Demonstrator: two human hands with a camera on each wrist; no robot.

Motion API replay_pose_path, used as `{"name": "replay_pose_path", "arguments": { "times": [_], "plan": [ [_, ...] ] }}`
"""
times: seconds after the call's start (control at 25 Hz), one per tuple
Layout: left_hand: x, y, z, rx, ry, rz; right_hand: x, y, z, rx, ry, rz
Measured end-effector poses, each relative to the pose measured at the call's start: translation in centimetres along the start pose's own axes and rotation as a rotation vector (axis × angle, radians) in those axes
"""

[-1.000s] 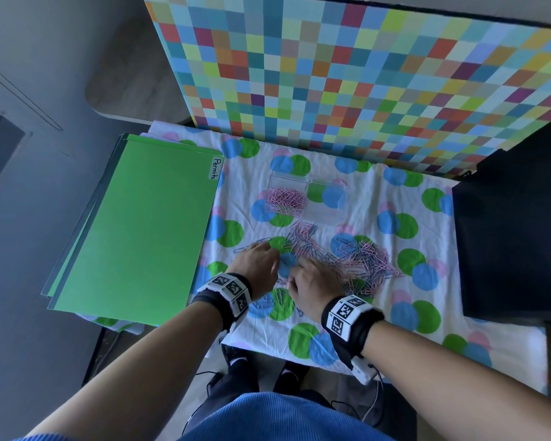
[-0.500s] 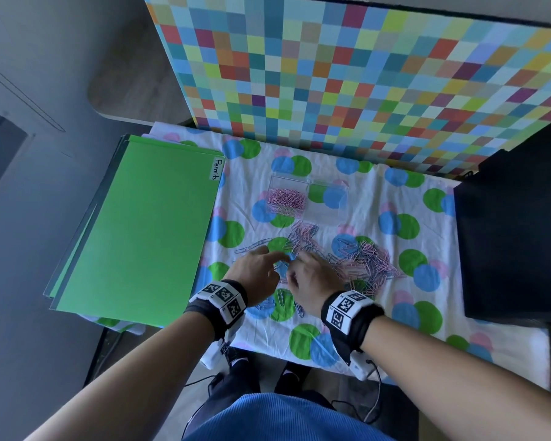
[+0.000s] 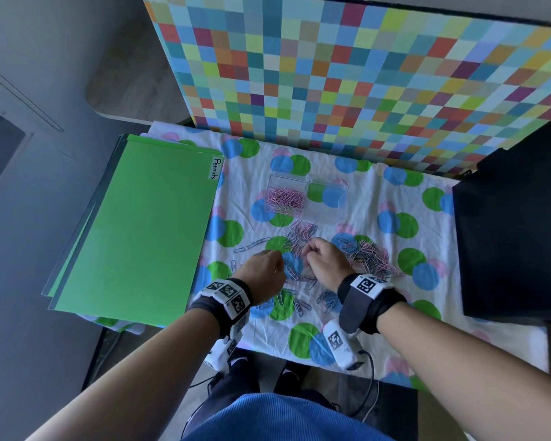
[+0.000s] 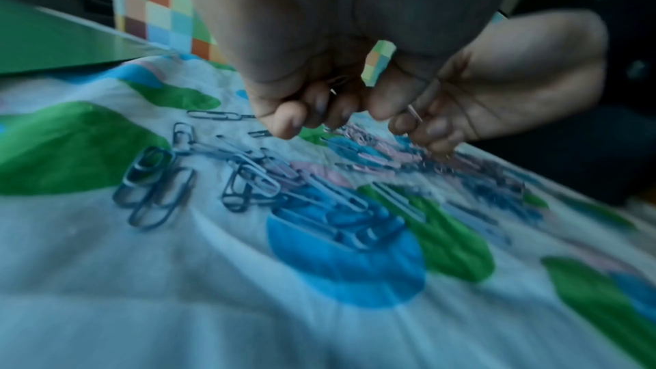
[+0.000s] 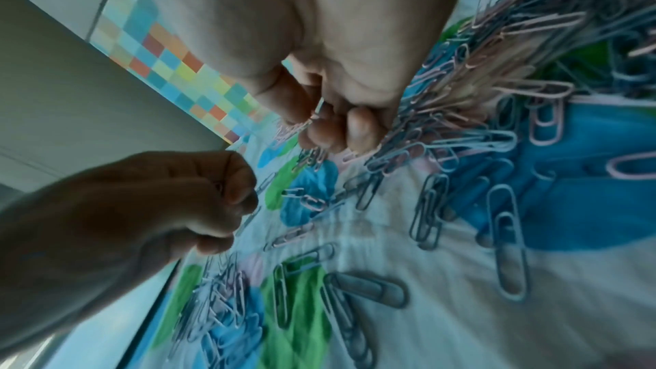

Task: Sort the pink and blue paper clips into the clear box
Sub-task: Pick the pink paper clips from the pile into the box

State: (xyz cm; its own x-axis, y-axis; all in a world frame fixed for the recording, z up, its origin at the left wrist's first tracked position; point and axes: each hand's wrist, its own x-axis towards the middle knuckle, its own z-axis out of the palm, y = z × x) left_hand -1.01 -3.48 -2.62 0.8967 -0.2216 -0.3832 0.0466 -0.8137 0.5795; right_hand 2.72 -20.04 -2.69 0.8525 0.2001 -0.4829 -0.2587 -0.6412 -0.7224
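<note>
I take the clear box (image 3: pixel 306 198) as my landmark: it sits on the spotted cloth (image 3: pixel 347 319) over the counter, its left compartment filled with pink paper clips (image 3: pixel 285 198), its right compartment showing only the cloth through it. The mixed heap of pink and blue clips (image 3: pixel 371 254) lies on the near side of the box and to its right; a looser scatter of blue paper clips (image 3: pixel 299 300) lies nearer to me still, well apart from the box.

My read is that I am mid-pick, gathering clips before a carry to the box. To do it well I would take one colour per hand, lift clear so that tangled neighbours drop off, and keep blue for the right compartment, since pink already holds the left.

My right hand (image 3: pixel 326 261) hovers on the near side of the box, at the left edge of the heap, knuckles up, fingers curled; the right wrist view shows a pink clip (image 5: pixel 312 117) pinched between thumb and fingers. My left hand (image 3: pixel 263 273) sits just beside it, farther left, clenched; the left wrist view shows a thin wire end (image 4: pixel 333 91) among the curled fingers, so it seems to grip a clip, colour unclear. A green folder (image 3: pixel 140 230) lies far left of the box.
</note>
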Motion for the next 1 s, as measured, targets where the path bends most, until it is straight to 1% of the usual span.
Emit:
{"name": "replay_pose_path", "arguments": {
  "times": [0.08,0.16,0.24,0.32,0.44,0.52,0.6,0.68,0.76,0.84,1.0],
  "plan": [
    [-0.2,-0.2,0.4,0.152,-0.052,0.038,-0.1,-0.4,0.3,-0.090,-0.045,0.022],
    [-0.3,-0.4,0.7,0.257,-0.042,0.055,-0.4,-0.5,0.8,-0.280,-0.081,-0.023],
    [-0.4,-0.5,0.9,0.283,-0.020,0.056,-0.8,-0.4,1.2,-0.488,-0.120,-0.101],
    [-0.5,-0.6,0.9,0.261,-0.007,0.047,-0.9,-0.2,1.7,-0.586,-0.110,-0.133],
    [-0.8,-1.0,0.6,0.077,0.062,-0.016,-1.1,0.0,1.9,-0.540,-0.059,-0.126],
    [-0.9,-1.1,0.5,-0.055,0.140,-0.063,-1.2,0.0,1.6,-0.451,-0.033,-0.132],
    [-0.8,-1.1,0.5,-0.187,0.207,-0.152,-1.5,-0.4,1.2,-0.348,0.009,-0.148],
    [-0.4,-1.3,0.8,-0.370,0.210,-0.253,-1.7,-1.1,0.9,-0.264,0.051,-0.163],
    [-0.1,-1.4,0.8,-0.538,0.181,-0.309,-1.7,-1.8,0.9,-0.227,0.081,-0.181],
    [0.0,-1.3,0.6,-0.546,0.191,-0.325,-1.6,-2.4,0.8,-0.213,0.098,-0.188],
    [-0.6,-0.9,0.0,-0.373,0.250,-0.320,-1.4,-2.8,0.3,-0.226,0.103,-0.174]
  ]
}}
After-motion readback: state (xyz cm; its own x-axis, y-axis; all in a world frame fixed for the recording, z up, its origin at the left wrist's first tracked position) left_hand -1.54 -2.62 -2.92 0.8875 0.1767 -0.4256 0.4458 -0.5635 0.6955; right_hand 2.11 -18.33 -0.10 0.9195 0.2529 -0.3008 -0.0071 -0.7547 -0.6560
